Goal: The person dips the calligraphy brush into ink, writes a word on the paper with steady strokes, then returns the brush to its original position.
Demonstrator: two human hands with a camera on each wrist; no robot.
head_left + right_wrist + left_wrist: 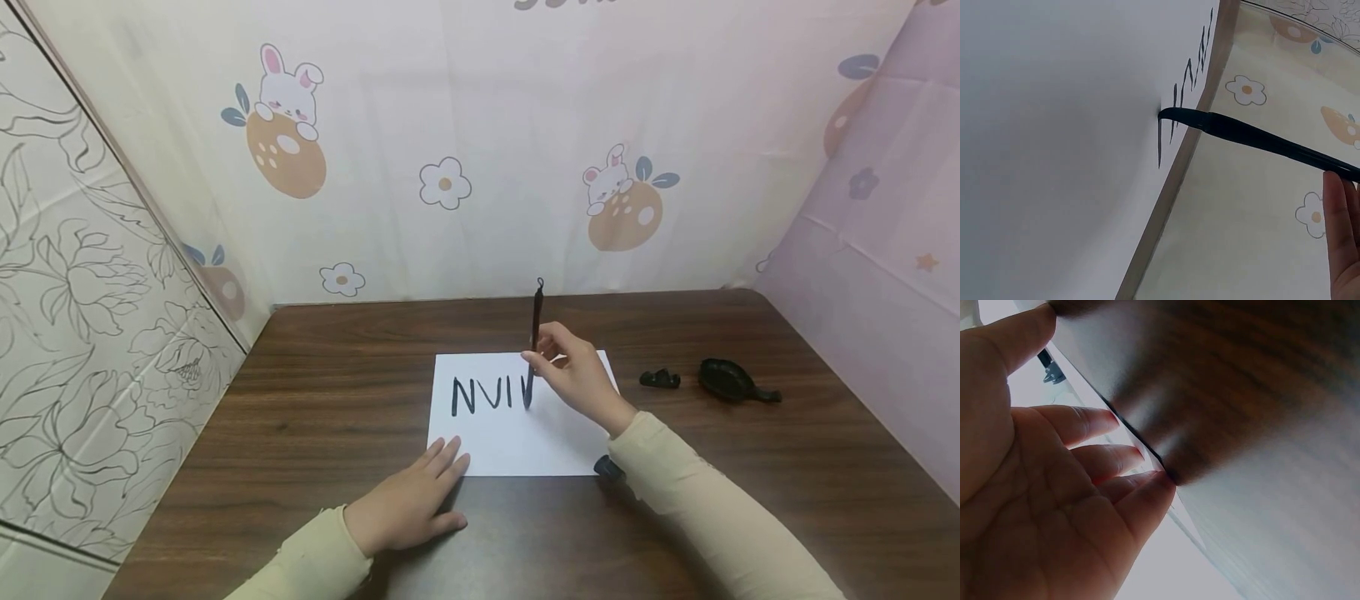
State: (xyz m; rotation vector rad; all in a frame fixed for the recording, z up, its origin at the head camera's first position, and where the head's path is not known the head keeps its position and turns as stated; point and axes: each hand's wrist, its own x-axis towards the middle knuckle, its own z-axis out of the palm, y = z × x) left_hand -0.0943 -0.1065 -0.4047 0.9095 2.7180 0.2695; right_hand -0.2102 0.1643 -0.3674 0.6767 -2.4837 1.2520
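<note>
A white sheet of paper (540,454) lies on the table, with black letters (491,393) reading "NVI" and a further stroke. Upright over it stands a dark writing brush (537,321) with a loop on its top end. My right hand (577,375) pinches the handle between thumb and fingers. In the right wrist view, the bent tip of the brush (1241,132) touches the paper at the top of a vertical stroke. My left hand (412,500) rests with spread, straight fingers on the sheet's lower left corner; the left wrist view shows its palm (1041,506).
Right of the paper are a small black brush rest (660,380) and a black dish with a handle (727,379). A small dark object (607,467) sits at the sheet's lower right corner, partly behind my sleeve. A printed curtain (510,233) hangs behind the wooden table (337,375).
</note>
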